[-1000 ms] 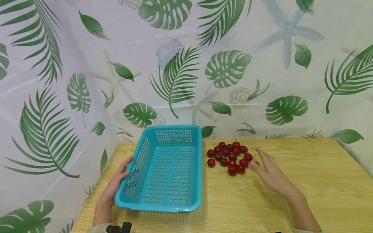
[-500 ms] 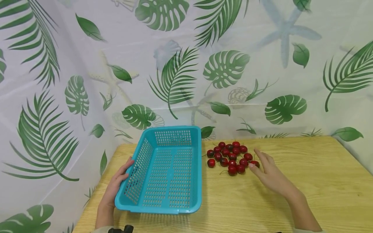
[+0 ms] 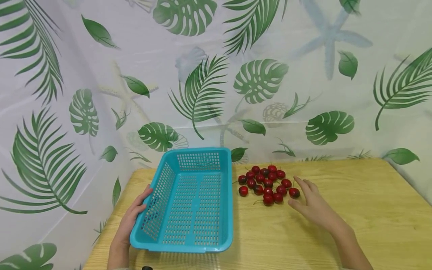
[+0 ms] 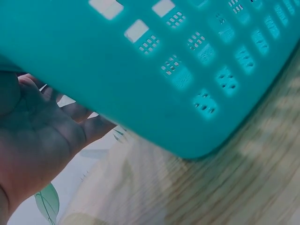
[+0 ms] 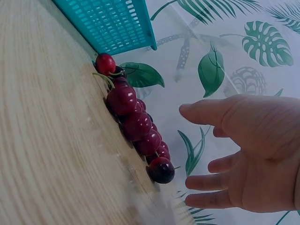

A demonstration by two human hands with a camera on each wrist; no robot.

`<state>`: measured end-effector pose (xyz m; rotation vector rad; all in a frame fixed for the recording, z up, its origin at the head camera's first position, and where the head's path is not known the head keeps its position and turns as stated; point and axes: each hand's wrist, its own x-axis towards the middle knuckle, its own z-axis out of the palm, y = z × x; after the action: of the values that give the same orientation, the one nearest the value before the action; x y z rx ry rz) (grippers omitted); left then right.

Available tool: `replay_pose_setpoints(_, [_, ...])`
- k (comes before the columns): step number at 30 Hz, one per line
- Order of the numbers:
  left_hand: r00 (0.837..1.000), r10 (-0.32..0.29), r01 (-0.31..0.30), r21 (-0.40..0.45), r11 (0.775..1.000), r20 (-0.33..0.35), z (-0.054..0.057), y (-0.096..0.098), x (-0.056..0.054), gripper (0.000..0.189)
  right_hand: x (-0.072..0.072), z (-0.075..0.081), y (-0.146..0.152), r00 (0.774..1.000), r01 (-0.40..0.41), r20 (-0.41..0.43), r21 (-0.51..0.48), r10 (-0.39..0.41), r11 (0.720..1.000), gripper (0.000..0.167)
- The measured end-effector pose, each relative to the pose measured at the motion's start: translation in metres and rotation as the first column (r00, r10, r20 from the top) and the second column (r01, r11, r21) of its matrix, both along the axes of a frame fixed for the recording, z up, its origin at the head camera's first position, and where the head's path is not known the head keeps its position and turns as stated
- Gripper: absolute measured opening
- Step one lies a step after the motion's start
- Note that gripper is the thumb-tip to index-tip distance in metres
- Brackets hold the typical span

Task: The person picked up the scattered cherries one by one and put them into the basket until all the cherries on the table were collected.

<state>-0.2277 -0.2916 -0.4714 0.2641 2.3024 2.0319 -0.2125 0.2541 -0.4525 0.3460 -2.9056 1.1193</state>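
In the head view, my left hand [image 3: 131, 219] rests against the outer left side of a turquoise plastic basket [image 3: 229, 210], fingertips right at its rim. The left wrist view shows the spread fingers reaching to the perforated wall, their tips partly hidden by it. To the basket's right lies a cluster of dark red cherries [image 3: 267, 183], several with green stems. Beside the cluster's right edge, my right hand [image 3: 315, 206] holds nothing, fingers extended and thumb apart. One dark cherry [image 5: 161, 170] sits nearest to it.
Everything stands on a wood-grain table [image 3: 364, 210]. Behind and to the left hangs a white sheet [image 3: 209, 90] printed with green leaves and starfish. The basket's inside shows only its slotted floor.
My right hand has drawn slightly away from the cherries, so the rightmost cherry now shows whole beside the thumb. The head view has shifted a little; my left hand stays at the basket.
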Motion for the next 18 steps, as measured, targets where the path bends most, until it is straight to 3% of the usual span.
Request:
replay_pose_setpoints(7, [1.000,0.005,-0.005,0.000,1.000,-0.005,-0.002,-0.002,0.003,0.052,-0.008,-0.008,0.002,1.000,0.004,0.002,0.035,-0.004,0.999,0.078])
replay_pose_setpoints(18, [0.996,-0.003,0.005,-0.032,0.999,0.084,0.001,0.001,0.006,0.052,-0.009,-0.014,-0.006,0.999,0.041,0.001,0.050,-0.041,0.998,0.065])
